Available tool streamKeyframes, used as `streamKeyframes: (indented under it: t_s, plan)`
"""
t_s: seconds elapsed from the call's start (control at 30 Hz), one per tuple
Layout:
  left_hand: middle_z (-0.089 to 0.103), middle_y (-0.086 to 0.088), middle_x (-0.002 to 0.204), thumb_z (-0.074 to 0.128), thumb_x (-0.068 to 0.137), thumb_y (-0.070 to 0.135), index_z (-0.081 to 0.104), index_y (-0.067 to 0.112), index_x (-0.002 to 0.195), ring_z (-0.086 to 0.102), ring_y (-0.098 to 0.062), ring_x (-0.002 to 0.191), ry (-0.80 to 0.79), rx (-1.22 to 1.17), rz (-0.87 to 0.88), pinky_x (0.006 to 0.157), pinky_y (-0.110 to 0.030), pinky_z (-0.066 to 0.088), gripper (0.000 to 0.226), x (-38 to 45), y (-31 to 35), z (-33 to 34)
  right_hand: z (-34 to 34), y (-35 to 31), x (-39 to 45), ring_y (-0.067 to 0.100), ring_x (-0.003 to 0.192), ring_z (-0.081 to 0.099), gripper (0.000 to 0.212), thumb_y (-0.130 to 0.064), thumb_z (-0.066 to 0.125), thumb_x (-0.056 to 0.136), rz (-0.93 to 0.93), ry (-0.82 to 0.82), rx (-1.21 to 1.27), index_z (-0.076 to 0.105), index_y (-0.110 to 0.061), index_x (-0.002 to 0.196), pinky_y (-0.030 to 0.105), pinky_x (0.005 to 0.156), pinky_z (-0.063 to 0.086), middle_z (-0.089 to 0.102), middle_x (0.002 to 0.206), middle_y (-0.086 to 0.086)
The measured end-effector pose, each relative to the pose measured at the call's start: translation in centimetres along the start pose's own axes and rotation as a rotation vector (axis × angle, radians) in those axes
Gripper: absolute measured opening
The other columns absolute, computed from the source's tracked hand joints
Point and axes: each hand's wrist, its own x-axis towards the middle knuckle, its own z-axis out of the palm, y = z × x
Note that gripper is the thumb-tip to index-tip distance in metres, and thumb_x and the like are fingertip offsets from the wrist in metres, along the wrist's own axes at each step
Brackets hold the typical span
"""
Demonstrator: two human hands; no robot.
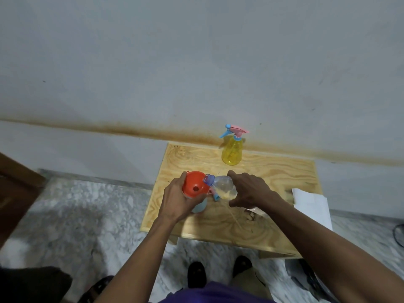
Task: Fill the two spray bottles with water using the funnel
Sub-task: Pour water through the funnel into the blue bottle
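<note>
An orange funnel (195,185) sits in the neck of a light blue spray bottle (199,207), which stands on the wooden table (273,171). My left hand (178,199) grips the funnel and the bottle's top. My right hand (251,189) holds a clear plastic water bottle (223,185) tipped over, its blue-ringed mouth at the funnel's rim. A yellow spray bottle (232,153) with a pink and blue trigger head stands upright at the table's back edge. A pink and blue sprayer head (215,194) lies on the table beside the funnel, mostly hidden.
White paper sheets (312,204) lie on the table's right edge. A wall runs right behind the table. The floor around is grey marble, with a dark wooden piece (17,193) at the left and my feet below the table's front edge.
</note>
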Motion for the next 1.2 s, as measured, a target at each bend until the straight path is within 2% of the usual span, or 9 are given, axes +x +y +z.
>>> streamKeyframes:
  t_s: [0.13,0.27,0.33,0.47,0.77,1.2]
  plan:
    - [0.059,0.002,0.104,0.078,0.063,0.057,0.049,0.018,0.138,0.057,-0.015,0.093,-0.008,0.0,0.005,0.079,-0.03,0.046,0.089,0.09,-0.32,0.07,-0.05,-0.1,0.41,0.028,0.079,0.059,0.074,-0.046,0.08,0.066,0.007,-0.023,-0.028,0.04,-0.019,0.123,0.034,0.058,0.044,0.062,0.101,0.007]
    - [0.061,-0.001,0.109,0.082,0.068,0.05,0.047,0.02,0.139,0.058,-0.018,0.097,-0.001,-0.009,-0.001,0.083,-0.034,0.05,0.085,0.13,-0.45,0.15,-0.18,-0.14,0.57,0.027,0.079,0.06,0.078,-0.047,0.08,0.066,0.017,-0.044,-0.053,0.039,-0.019,0.127,0.035,0.06,0.049,0.062,0.102,0.006]
    - [0.061,-0.001,0.109,0.082,0.068,0.05,0.047,0.02,0.139,0.058,-0.018,0.097,0.003,-0.015,0.0,0.084,-0.036,0.051,0.084,0.06,-0.38,0.18,-0.26,-0.17,0.61,0.027,0.078,0.059,0.079,-0.047,0.08,0.066,0.018,-0.048,-0.066,0.039,-0.018,0.127,0.036,0.06,0.05,0.062,0.103,0.007]
    - [0.061,-0.003,0.114,0.081,0.068,0.051,0.044,0.02,0.143,0.057,-0.019,0.101,0.004,-0.007,-0.013,0.087,-0.038,0.051,0.089,0.15,-0.62,0.29,-0.59,-0.36,0.62,0.027,0.075,0.055,0.077,-0.044,0.079,0.067,0.023,-0.055,-0.094,0.039,-0.018,0.127,0.034,0.058,0.044,0.061,0.101,0.007]
    - [0.06,-0.003,0.121,0.082,0.068,0.051,0.039,0.021,0.147,0.056,-0.018,0.106,0.007,0.003,-0.038,0.09,-0.037,0.051,0.096,0.33,-0.73,0.46,-0.53,-0.47,0.72,0.025,0.076,0.055,0.078,-0.046,0.079,0.067,0.027,-0.063,-0.123,0.039,-0.019,0.127,0.035,0.061,0.048,0.062,0.102,0.005]
    - [0.058,-0.002,0.124,0.079,0.066,0.06,0.035,0.019,0.15,0.055,-0.018,0.111,-0.003,0.032,-0.048,0.092,-0.037,0.05,0.103,0.48,-0.89,0.6,-0.8,-0.62,0.5,0.025,0.075,0.052,0.079,-0.047,0.08,0.067,0.031,-0.061,-0.15,0.039,-0.019,0.129,0.033,0.059,0.043,0.062,0.103,0.005]
